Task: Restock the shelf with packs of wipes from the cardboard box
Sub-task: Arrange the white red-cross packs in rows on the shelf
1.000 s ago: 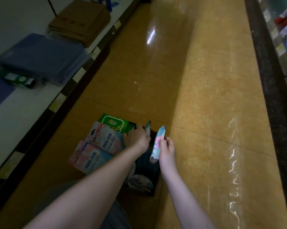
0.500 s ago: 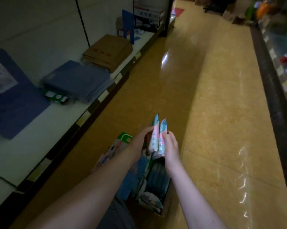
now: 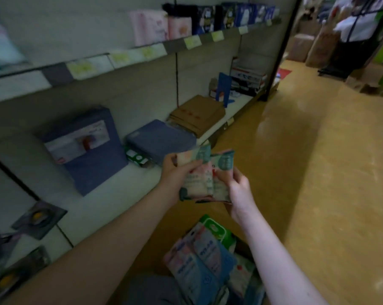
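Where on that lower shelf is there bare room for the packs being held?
The widest bare patch of the lower shelf lies along its front edge, between the leaning blue pack and the dark packets. Farther right it is crowded: the flat blue stack and the brown stack sit close together.

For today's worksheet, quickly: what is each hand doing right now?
Left hand: holding one pack of wipes.
Right hand: holding a second pack beside it.
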Motion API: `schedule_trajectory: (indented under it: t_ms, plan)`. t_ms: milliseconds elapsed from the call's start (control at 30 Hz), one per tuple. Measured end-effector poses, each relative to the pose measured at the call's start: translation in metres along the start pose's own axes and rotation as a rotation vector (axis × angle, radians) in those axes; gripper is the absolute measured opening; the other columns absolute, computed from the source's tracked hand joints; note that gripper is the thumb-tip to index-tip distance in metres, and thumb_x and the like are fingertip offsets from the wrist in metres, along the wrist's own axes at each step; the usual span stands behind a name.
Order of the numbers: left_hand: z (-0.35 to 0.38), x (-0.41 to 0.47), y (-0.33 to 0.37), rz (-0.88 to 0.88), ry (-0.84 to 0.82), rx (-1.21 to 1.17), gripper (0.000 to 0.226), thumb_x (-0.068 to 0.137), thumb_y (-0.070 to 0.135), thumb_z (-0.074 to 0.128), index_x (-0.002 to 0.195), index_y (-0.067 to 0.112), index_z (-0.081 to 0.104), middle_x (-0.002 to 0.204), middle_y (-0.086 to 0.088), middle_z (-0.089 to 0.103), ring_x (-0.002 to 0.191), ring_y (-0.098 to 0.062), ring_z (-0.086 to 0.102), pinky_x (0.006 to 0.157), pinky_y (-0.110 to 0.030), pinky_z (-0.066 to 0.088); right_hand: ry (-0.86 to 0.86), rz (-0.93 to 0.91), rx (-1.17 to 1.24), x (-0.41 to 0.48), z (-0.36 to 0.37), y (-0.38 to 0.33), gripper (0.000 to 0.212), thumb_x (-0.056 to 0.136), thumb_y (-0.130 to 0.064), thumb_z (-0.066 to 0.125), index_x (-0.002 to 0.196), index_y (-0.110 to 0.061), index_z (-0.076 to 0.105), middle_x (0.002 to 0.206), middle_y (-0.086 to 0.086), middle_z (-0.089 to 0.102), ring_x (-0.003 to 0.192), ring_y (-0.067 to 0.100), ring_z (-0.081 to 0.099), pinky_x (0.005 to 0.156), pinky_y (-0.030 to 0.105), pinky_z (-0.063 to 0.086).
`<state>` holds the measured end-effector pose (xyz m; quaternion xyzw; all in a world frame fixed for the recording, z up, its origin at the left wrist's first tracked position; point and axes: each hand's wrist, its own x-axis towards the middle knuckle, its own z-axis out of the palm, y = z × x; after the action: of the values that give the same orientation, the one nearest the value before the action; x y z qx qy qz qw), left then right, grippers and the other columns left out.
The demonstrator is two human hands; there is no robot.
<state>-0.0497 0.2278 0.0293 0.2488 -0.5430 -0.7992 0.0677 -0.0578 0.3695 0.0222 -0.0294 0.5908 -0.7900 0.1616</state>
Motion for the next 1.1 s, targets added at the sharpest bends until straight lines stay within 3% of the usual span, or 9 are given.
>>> schedule_trajectory:
  t_ms: [133,233,333,467,533,667,833,1000,1100]
  plan:
    - [-0.037,-0.006,0.063,0.181,0.100,-0.009,0.052,0.074,0.009,0.076,0.111,0.020,0.040,0.101,-0.006,0.057,0.077,-0.019,0.064,0.064,-0.033,0.055,-0.198,-0.057,-0.123,0.012,0.050,-0.032,0.013,0.092,-0.019,0.055,0.103,-0.018,0.062,0.101,0.010,0.070,0.088,0.025,0.069,0.070,0.037,0.057]
    - [-0.061,-0.015,0.104,0.357,0.136,0.026,0.050,0.077,0.007,0.073,0.110,0.028,0.041,0.100,0.001,0.053,0.070,-0.012,0.066,0.054,-0.028,0.055,-0.314,-0.095,-0.155,0.021,0.087,-0.051,0.022,0.093,-0.016,0.053,0.114,-0.014,0.059,0.104,0.010,0.071,0.090,0.026,0.070,0.073,0.036,0.059]
    - [-0.085,-0.024,0.141,0.498,0.173,0.055,0.045,0.078,0.001,0.070,0.109,0.023,0.045,0.094,0.002,0.056,0.057,-0.002,0.065,0.048,-0.024,0.054,-0.374,-0.099,-0.160,0.029,0.131,-0.067,0.023,0.091,-0.010,0.054,0.114,-0.013,0.058,0.094,0.005,0.072,0.079,0.020,0.071,0.064,0.029,0.059]
    - [-0.119,-0.033,0.187,0.583,0.211,0.092,0.036,0.076,-0.001,0.071,0.093,0.023,0.049,0.094,-0.008,0.063,0.078,-0.022,0.065,0.068,-0.041,0.057,-0.434,-0.092,-0.116,0.039,0.192,-0.085,0.025,0.092,-0.002,0.050,0.115,-0.011,0.052,0.089,0.004,0.068,0.064,0.010,0.071,0.051,0.023,0.055]
    - [-0.135,-0.037,0.207,0.609,0.239,0.130,0.035,0.076,0.001,0.072,0.090,0.024,0.048,0.095,-0.011,0.062,0.082,-0.026,0.063,0.071,-0.042,0.056,-0.458,-0.084,-0.085,0.043,0.223,-0.091,0.025,0.092,0.000,0.048,0.115,-0.011,0.051,0.090,0.006,0.067,0.062,0.012,0.070,0.050,0.024,0.055]
    - [-0.166,-0.046,0.246,0.650,0.308,0.094,0.033,0.080,-0.001,0.063,0.088,0.026,0.046,0.089,-0.011,0.058,0.075,-0.025,0.059,0.063,-0.036,0.053,-0.473,-0.121,-0.056,0.053,0.284,-0.105,0.021,0.090,0.001,0.051,0.109,-0.008,0.052,0.086,0.009,0.067,0.062,0.016,0.069,0.051,0.027,0.057]
    - [-0.208,-0.061,0.293,0.770,0.429,0.260,0.037,0.078,-0.002,0.056,0.090,0.032,0.047,0.097,-0.005,0.057,0.089,-0.029,0.061,0.075,-0.047,0.055,-0.546,-0.207,-0.041,0.069,0.348,-0.119,0.022,0.083,0.005,0.059,0.095,-0.014,0.056,0.093,0.009,0.068,0.080,0.024,0.068,0.073,0.041,0.058]
    - [-0.272,-0.080,0.326,0.898,0.579,0.479,0.037,0.081,-0.004,0.059,0.095,0.028,0.046,0.095,0.007,0.055,0.091,-0.019,0.060,0.076,-0.039,0.055,-0.615,-0.249,-0.046,0.070,0.418,-0.119,0.024,0.086,0.007,0.054,0.091,-0.016,0.053,0.088,0.006,0.066,0.074,0.020,0.066,0.061,0.030,0.058]
    - [-0.309,-0.082,0.334,0.914,0.660,0.594,0.038,0.082,-0.002,0.058,0.093,0.032,0.045,0.091,0.008,0.056,0.086,-0.016,0.061,0.074,-0.040,0.056,-0.648,-0.236,-0.055,0.071,0.458,-0.110,0.023,0.088,0.005,0.049,0.098,-0.014,0.051,0.086,0.005,0.064,0.071,0.019,0.065,0.056,0.028,0.058]
